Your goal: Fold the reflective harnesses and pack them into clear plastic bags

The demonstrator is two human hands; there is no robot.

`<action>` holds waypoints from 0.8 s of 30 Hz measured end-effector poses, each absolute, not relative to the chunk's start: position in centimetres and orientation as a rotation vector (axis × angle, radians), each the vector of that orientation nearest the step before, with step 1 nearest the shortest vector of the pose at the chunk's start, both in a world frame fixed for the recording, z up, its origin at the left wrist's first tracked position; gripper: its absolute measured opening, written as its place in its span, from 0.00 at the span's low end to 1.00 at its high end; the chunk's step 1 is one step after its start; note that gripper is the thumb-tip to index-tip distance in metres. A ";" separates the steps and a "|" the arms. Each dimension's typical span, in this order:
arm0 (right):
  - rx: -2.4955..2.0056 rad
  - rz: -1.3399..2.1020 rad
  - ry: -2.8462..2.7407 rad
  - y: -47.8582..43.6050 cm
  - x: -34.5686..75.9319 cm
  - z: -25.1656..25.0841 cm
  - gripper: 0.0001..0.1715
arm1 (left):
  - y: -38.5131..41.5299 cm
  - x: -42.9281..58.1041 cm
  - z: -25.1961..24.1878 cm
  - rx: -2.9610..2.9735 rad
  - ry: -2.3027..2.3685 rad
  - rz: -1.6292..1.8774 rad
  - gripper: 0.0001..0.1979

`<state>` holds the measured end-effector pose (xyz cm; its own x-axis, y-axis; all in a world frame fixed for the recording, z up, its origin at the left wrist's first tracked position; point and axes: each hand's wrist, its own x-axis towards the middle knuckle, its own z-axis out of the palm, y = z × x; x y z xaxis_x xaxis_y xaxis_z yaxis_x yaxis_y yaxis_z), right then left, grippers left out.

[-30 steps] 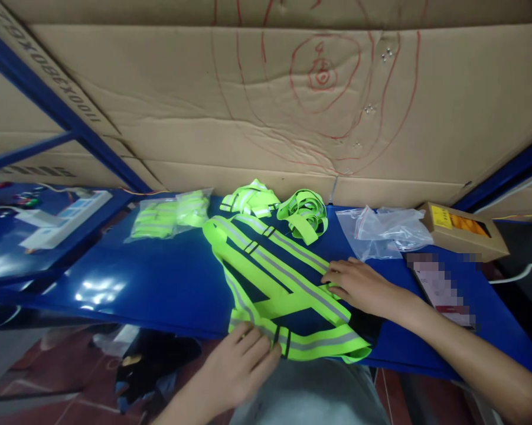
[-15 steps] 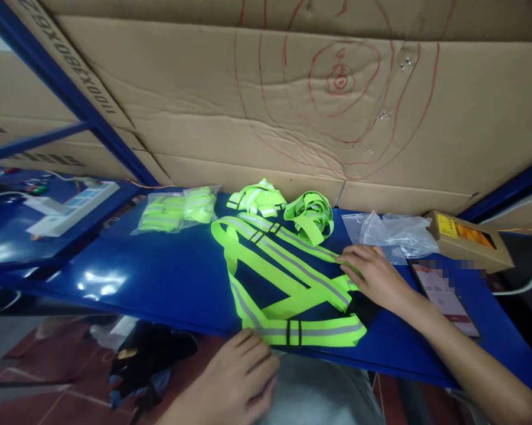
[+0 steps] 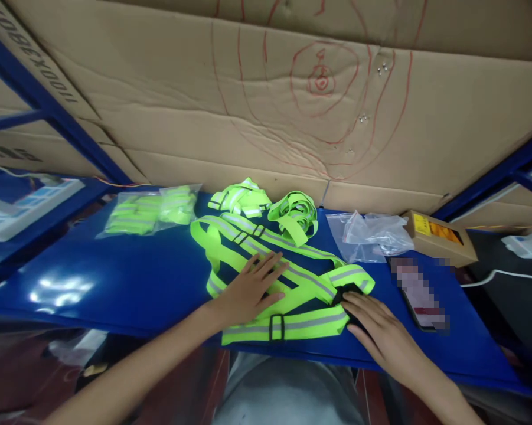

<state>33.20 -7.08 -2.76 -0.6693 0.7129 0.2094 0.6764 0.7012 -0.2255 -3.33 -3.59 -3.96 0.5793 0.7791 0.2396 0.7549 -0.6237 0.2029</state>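
Observation:
A neon-yellow reflective harness (image 3: 312,323) with grey stripes and black slide buckles lies spread on the blue table, its straps crossing. My left hand (image 3: 250,290) rests flat on the middle straps, fingers apart. At the harness's right end, my right hand (image 3: 374,319) lies with stretched fingers over a black piece (image 3: 348,289) where straps meet. That hand partly covers the black piece. Behind the harness are a folded bundle of reflective straps (image 3: 240,198) and a loosely coiled strap (image 3: 296,213).
Bagged reflective straps (image 3: 135,213) lie at the left. Clear plastic bags (image 3: 376,233), a cardboard box (image 3: 445,239) and a phone (image 3: 418,295) are on the right. A cardboard panel (image 3: 168,118) with red rings stands behind the blue table (image 3: 92,265).
My left hand has moved from the front edge up onto the middle straps. My right hand has come down from the rear strap to the black piece. The view has shifted right.

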 end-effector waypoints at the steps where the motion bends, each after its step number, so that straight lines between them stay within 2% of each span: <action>1: -1.103 0.178 -2.643 -7.4 33.6 -3.1 0.23 | -3.3 -3.5 -4.3 2.739 1.304 0.438 0.30; 9: -0.966 0.142 -2.812 -10.9 33.9 -4.2 0.34 | -0.3 -7.1 -4.3 2.850 1.474 0.546 0.16; 16: -1.009 -0.012 -2.701 -12.0 32.0 -5.2 0.28 | -3.2 -2.4 0.6 2.609 1.514 0.730 0.15; 19: -1.030 -0.011 -2.661 -12.4 31.8 -5.3 0.29 | -6.2 2.0 1.1 2.570 1.374 0.772 0.22; 24: -0.987 -0.029 -2.571 -13.4 31.5 -5.9 0.26 | -6.4 6.4 -3.4 2.644 1.394 0.632 0.33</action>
